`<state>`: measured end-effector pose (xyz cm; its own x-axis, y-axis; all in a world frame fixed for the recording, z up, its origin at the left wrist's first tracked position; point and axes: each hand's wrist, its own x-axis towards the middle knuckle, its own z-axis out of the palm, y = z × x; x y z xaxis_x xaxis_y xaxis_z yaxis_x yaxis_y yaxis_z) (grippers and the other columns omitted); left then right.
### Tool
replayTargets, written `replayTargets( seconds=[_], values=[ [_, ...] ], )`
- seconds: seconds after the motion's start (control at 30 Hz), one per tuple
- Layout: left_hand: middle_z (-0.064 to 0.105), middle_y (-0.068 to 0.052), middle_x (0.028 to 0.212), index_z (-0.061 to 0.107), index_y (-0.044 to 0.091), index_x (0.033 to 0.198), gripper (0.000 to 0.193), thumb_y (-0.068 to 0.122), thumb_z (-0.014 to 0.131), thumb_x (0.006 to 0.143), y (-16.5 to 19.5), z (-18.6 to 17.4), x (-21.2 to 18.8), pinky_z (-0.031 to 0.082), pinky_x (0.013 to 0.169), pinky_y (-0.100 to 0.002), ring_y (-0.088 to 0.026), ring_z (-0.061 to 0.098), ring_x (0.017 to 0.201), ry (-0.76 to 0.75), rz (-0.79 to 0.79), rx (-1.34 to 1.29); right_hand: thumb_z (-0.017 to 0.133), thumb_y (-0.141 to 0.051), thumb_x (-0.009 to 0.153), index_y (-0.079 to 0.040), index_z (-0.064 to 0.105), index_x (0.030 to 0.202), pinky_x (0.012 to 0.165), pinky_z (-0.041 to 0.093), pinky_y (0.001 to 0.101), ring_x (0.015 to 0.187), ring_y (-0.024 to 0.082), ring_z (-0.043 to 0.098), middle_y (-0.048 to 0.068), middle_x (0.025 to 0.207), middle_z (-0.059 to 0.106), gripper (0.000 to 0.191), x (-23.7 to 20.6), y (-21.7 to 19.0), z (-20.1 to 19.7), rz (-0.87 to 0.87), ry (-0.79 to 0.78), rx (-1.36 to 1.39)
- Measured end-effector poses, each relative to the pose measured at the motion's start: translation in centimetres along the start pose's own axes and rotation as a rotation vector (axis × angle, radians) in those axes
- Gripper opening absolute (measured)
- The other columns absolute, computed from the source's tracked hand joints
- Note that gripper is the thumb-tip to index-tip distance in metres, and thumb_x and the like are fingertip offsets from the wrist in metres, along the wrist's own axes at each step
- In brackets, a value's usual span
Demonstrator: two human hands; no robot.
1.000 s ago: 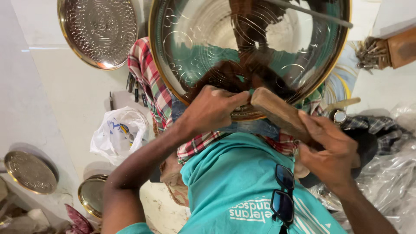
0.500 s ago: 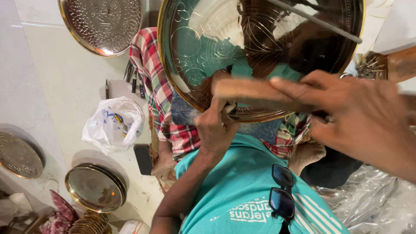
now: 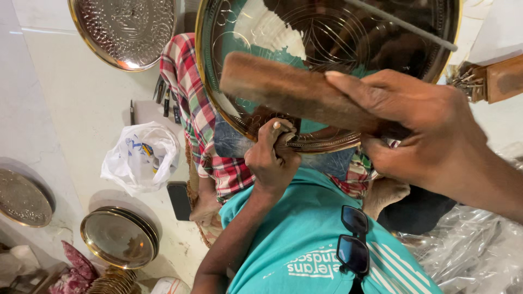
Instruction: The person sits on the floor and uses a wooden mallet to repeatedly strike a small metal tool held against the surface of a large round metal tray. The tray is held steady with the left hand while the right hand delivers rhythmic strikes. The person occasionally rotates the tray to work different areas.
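the big brass plate (image 3: 327,71) rests tilted on the lap over a checked cloth (image 3: 188,103), filling the frame from 11 to 1 o'clock. the left hand (image 3: 269,160), at the plate's 6 o'clock rim, has its grip clenched on a small tool whose tip i cannot make out. the right hand (image 3: 430,136), at 3 o'clock, is grasping a wooden mallet block (image 3: 289,90) raised above the plate. to do this well, i judge, keep the tool planted firmly on the engraved line, strike squarely and lightly, and steady the rim against the knees. a white plastic bag (image 3: 141,155) lies on the floor at 9 o'clock.
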<state>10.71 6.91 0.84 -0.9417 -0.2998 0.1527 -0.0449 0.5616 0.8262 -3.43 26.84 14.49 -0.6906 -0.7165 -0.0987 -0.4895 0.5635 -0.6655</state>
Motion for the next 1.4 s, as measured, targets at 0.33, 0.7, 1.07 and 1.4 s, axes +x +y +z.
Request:
replayTargets(
  seconds=[0.33, 0.7, 1.07, 1.4],
  values=[
    [0.069, -0.012, 0.088, 0.064, 0.005, 0.110, 0.033, -0.002, 0.063, 0.077, 0.3, -0.3, 0.5, 0.058, 0.068, -0.038, -0.029, 0.073, 0.075, -0.056, -0.008, 0.027, 0.074, -0.017, 0.064, -0.036, 0.053, 0.154, 0.057, 0.050, 0.0336, 0.069, 0.018, 0.064, -0.002, 0.111, 0.069, 0.094, -0.1, 0.8, 0.0, -0.011, -0.087, -0.366],
    [0.068, -0.015, 0.082, 0.064, 0.001, 0.103, 0.038, -0.011, 0.067, 0.067, 1.3, -0.4, 1.9, 0.055, 0.066, -0.035, -0.028, 0.071, 0.071, -0.122, 0.044, 0.043, 0.073, -0.023, 0.066, -0.040, 0.041, 0.156, 0.053, 0.048, 0.0316, 0.065, 0.015, 0.061, -0.003, 0.107, 0.066, 0.097, -1.0, 1.7, 0.7, 0.098, -0.316, -0.459],
    [0.073, -0.009, 0.102, 0.062, 0.001, 0.110, 0.024, -0.015, 0.056, 0.092, 1.9, 0.2, 2.5, 0.063, 0.077, -0.029, -0.021, 0.079, 0.085, 0.001, -0.010, -0.143, 0.068, -0.011, 0.075, -0.031, 0.045, 0.160, 0.059, 0.050, 0.0343, 0.060, 0.019, 0.055, 0.005, 0.095, 0.064, 0.090, -2.0, 1.2, 1.9, 0.432, -0.111, -0.016],
    [0.071, -0.011, 0.108, 0.057, -0.002, 0.115, 0.033, -0.011, 0.059, 0.084, 1.1, 0.8, 1.4, 0.063, 0.075, -0.031, -0.022, 0.076, 0.084, 0.027, 0.116, -0.110, 0.066, -0.011, 0.076, -0.025, 0.054, 0.150, 0.066, 0.057, 0.0297, 0.077, 0.015, 0.069, 0.004, 0.121, 0.071, 0.076, -1.4, 0.4, 0.8, 0.096, 0.148, 0.131]
  ],
)
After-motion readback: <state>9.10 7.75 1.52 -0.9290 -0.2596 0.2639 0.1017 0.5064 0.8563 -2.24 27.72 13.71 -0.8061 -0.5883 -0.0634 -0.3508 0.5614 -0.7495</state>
